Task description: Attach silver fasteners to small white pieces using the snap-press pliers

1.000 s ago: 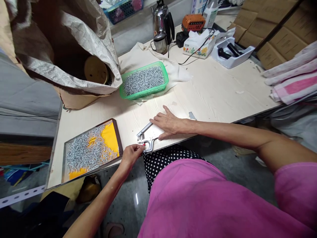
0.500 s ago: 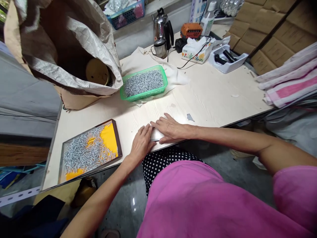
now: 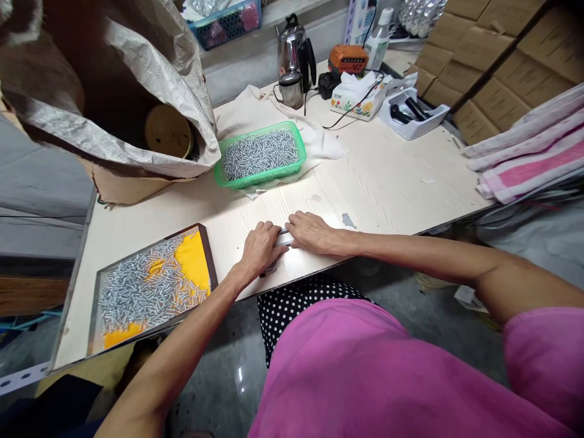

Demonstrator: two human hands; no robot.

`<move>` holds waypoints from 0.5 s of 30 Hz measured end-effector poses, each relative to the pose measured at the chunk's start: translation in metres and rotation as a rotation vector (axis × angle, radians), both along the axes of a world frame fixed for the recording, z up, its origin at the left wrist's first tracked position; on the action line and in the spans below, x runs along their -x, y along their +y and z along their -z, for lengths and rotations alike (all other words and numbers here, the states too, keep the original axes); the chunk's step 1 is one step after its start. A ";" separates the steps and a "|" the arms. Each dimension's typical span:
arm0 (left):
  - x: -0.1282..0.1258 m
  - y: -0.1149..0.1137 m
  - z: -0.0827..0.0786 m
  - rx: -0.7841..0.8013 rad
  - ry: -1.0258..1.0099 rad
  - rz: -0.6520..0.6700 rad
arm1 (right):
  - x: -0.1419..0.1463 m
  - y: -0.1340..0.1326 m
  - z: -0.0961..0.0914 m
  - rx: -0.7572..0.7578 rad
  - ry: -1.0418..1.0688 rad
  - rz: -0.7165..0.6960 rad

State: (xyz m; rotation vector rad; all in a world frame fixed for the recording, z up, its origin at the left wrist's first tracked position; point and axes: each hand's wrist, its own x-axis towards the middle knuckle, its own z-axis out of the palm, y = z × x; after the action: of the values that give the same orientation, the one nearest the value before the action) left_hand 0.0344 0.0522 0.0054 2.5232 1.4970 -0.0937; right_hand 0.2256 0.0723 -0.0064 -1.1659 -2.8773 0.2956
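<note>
My left hand [image 3: 261, 246] lies on the table near its front edge, fingers curled and closed on the left end of a small flat whitish piece [image 3: 285, 238]. On its other end my right hand [image 3: 311, 232] is closed too, with the fingers bent over the far side and the thumb on the near side. Only the middle of the piece shows between the hands, pale with dark lines along its edges. I cannot make out what kind of thing it is. Left of my left hand stands a shallow tray [image 3: 210, 258] with many small silvery metal pins on a yellow bottom.
A green plastic basket [image 3: 301, 152] full of similar pins stands beyond my hands. A large open sack [image 3: 203, 115] is at the back left. Farther back are a metal kettle [image 3: 289, 45], a tissue box [image 3: 353, 100] and a white tray [image 3: 420, 128]. A grey scrap [image 3: 348, 219] lies right of my hands.
Both hands have moved slightly away from the table's front edge with the piece. My fingers, flatter before, are now curled around its ends. The view has shifted a little.
</note>
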 end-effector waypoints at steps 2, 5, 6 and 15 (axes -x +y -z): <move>-0.001 0.000 0.004 0.004 -0.040 -0.054 | -0.001 0.007 0.001 0.021 -0.002 -0.054; -0.001 0.001 0.010 0.007 -0.132 -0.104 | 0.000 0.014 0.006 0.037 0.013 -0.115; -0.001 0.002 0.011 0.004 -0.153 -0.108 | 0.000 0.016 0.008 0.038 0.024 -0.131; -0.007 -0.032 0.015 -0.159 -0.158 -0.218 | -0.012 0.039 0.003 0.041 0.079 -0.195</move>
State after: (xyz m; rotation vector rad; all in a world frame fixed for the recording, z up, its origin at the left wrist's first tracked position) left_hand 0.0415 0.0204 -0.0096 2.3976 1.7623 0.2608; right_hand 0.2374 0.1112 -0.0093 -0.8581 -2.9308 0.3981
